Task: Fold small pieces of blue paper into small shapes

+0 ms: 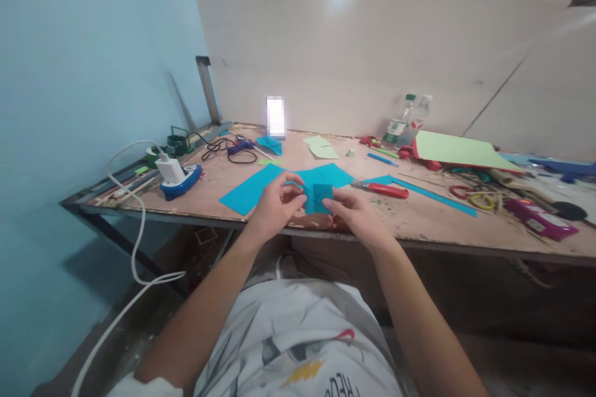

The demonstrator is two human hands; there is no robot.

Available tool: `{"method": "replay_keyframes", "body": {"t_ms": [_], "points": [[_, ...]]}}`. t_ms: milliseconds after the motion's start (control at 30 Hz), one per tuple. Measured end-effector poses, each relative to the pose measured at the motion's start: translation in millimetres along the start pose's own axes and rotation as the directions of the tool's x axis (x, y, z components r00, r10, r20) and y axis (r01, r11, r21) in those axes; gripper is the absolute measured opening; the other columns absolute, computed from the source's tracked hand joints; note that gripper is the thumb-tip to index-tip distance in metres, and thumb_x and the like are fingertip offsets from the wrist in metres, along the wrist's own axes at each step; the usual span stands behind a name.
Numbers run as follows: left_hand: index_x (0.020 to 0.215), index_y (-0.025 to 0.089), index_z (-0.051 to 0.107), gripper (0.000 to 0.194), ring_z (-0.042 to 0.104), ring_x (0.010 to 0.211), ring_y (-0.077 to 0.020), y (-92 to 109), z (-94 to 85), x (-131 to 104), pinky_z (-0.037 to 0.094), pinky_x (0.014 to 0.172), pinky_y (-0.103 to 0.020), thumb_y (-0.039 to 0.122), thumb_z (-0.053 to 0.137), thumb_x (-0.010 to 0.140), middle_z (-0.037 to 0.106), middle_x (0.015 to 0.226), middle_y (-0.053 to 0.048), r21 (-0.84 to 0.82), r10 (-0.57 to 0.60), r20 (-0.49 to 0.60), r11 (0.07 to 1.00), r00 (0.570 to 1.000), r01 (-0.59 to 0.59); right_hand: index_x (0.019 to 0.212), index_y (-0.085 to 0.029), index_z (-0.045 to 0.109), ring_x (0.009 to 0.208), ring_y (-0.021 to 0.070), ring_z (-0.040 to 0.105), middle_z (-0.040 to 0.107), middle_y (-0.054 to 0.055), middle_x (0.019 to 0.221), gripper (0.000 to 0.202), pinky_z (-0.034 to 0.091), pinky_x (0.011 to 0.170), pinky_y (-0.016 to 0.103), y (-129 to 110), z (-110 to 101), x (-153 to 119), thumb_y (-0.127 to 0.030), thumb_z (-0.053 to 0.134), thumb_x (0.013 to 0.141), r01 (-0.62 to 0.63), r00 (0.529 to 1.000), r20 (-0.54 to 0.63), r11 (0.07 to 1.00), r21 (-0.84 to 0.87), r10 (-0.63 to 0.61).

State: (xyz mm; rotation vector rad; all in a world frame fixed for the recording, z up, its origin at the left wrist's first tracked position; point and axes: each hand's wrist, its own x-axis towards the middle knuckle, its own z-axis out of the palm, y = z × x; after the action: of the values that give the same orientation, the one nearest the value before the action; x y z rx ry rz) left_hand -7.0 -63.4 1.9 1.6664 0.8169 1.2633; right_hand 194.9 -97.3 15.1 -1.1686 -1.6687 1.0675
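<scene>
A small folded piece of blue paper (321, 197) is held up near the table's front edge. My left hand (280, 203) pinches its left side between thumb and fingers. At its right side, my right hand (350, 209) grips the lower corner with the thumb in front. Behind the hands lie flat blue sheets, one at the left (249, 189) and one at the middle (333, 173). A red utility knife (386, 190) rests just beyond my right hand, beside a long blue paper strip (437, 196).
On the wooden table (205, 195), a power strip (182, 185) with a white plug stands left. A lit phone (275, 116) leans at the back. Bottles (395, 130), green paper (465, 150), scissors (472, 196) and a purple pack (540, 218) are to the right.
</scene>
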Motion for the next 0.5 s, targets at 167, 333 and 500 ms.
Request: {"method": "replay_keyframes", "body": {"t_ms": [167,333,500], "points": [[0.088,0.020,0.062,0.007,0.064,0.070,-0.0140,0.4,-2.4,-1.6,0.052,0.068,-0.026,0.027,0.065,0.087,0.065,0.081,0.001,0.040,0.045,0.009,0.998,0.999,-0.045,0.071,-0.019,0.061,0.055,0.0126,0.053,0.059,-0.001,0.061,0.036,0.041,0.054,0.025,-0.4,-2.6,-1.1,-0.050,0.073,0.086,-0.017,1.000,-0.021,0.998,0.053,0.018],[0.086,0.019,0.071,0.011,0.068,0.080,-0.0178,-0.6,1.8,-2.4,0.052,0.074,-0.029,0.029,0.073,0.084,0.072,0.086,-0.002,0.112,0.042,0.002,0.993,0.999,-0.042,0.075,-0.018,0.066,0.056,0.0135,0.055,0.061,-0.001,0.063,0.032,0.042,0.054,0.026,-1.2,-2.4,-0.8,-0.047,0.074,0.085,-0.010,1.000,-0.017,0.997,0.077,0.012],[0.084,0.019,0.063,0.021,0.065,0.074,-0.0166,-3.5,5.6,0.1,0.050,0.069,-0.028,0.034,0.078,0.080,0.067,0.081,0.000,0.105,0.014,-0.020,0.994,1.000,-0.012,0.073,-0.018,0.064,0.058,0.0133,0.055,0.062,0.000,0.065,0.033,0.043,0.057,0.027,-1.2,-1.8,-0.8,-0.047,0.072,0.087,0.005,1.000,0.013,0.996,0.084,-0.006]]}}
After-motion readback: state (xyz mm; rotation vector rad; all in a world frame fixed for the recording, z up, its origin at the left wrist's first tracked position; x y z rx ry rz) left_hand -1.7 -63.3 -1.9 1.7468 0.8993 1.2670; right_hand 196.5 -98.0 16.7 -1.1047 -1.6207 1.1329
